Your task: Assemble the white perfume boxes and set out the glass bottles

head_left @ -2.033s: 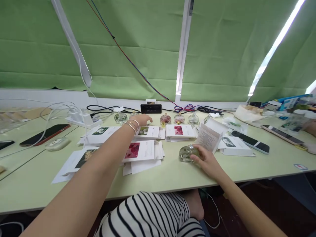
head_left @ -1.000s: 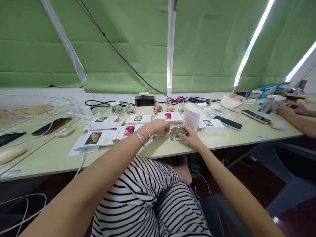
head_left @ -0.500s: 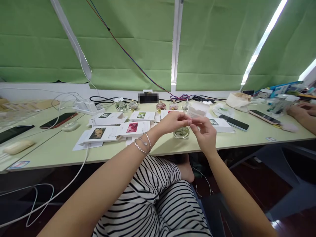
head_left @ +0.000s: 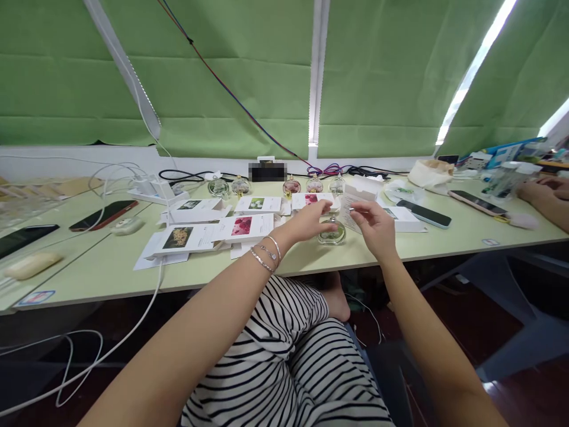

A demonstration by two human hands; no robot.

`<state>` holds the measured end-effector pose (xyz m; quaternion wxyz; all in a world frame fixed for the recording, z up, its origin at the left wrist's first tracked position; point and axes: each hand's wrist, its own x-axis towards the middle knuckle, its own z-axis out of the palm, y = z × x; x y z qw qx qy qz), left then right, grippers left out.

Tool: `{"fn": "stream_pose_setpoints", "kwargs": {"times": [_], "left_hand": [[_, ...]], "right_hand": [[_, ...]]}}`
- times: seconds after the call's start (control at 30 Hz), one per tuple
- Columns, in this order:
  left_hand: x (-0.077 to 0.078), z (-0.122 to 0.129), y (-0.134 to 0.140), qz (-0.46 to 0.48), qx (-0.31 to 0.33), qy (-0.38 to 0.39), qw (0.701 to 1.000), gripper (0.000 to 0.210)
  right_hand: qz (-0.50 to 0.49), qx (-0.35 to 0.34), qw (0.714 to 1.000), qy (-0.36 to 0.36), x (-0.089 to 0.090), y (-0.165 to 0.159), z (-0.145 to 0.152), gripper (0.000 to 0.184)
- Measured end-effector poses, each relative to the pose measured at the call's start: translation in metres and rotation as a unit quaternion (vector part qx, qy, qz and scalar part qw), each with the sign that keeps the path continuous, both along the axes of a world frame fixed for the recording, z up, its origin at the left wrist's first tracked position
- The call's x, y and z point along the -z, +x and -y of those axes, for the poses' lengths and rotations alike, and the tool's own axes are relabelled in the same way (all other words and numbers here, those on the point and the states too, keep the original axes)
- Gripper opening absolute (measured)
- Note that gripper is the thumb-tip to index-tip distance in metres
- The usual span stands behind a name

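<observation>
Just in front of me on the table stands a round glass bottle (head_left: pixel 331 233) with yellowish-green contents. My left hand (head_left: pixel 310 222) is beside and above its neck, thumb and fingers apart; whether the thumb touches the bottle I cannot tell. On the other side, my right hand (head_left: pixel 376 229) is closed in a pinch, and a tiny pale thing shows at its fingertips, too small to name. Behind that hand an opened white box (head_left: pixel 351 209) with printed text stands upright. Several flat white boxes with flower pictures, one with a pink flower (head_left: pixel 241 225), lie to the left.
Several similar round bottles (head_left: pixel 218 187) line the back by black cables. A phone (head_left: pixel 424 213) and a cloth pouch (head_left: pixel 429 174) lie to the right, near another person's hands (head_left: pixel 544 193). A white cable (head_left: pixel 151 290) hangs over the table's front edge at left.
My hands, fingertips together above the bottle before, have moved apart. My left hand has opened beside the bottle; my right hand has shifted slightly right, still pinched.
</observation>
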<state>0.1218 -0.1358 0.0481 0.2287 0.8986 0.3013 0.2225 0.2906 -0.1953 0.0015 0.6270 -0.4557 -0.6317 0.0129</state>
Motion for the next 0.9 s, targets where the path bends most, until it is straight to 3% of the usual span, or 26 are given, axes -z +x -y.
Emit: {"fn": "stream_pose_setpoints", "kwargs": {"times": [0.07,0.17,0.47,0.7,0.9], "left_hand": [[0.005,-0.003,0.002,-0.077,0.015,0.031,0.996,0.040],[0.007,-0.005,0.005,-0.111,0.041,0.060,0.991,0.027],[-0.003,0.002,0.000,-0.124,0.080,0.004,0.989,0.035],[-0.004,0.004,-0.002,-0.115,0.083,0.006,0.990,0.051],[-0.002,0.003,-0.002,-0.116,0.080,0.000,0.990,0.045]], "right_hand": [[0.024,-0.005,1.000,-0.014,0.001,-0.001,-0.002,0.019],[0.043,-0.024,0.998,-0.025,0.005,-0.007,-0.004,0.019],[0.020,-0.092,0.994,-0.064,0.006,-0.012,-0.002,0.015],[0.030,-0.089,0.993,-0.071,0.005,-0.011,-0.002,0.015],[0.046,-0.090,0.992,-0.070,0.006,-0.009,-0.003,0.017]]}}
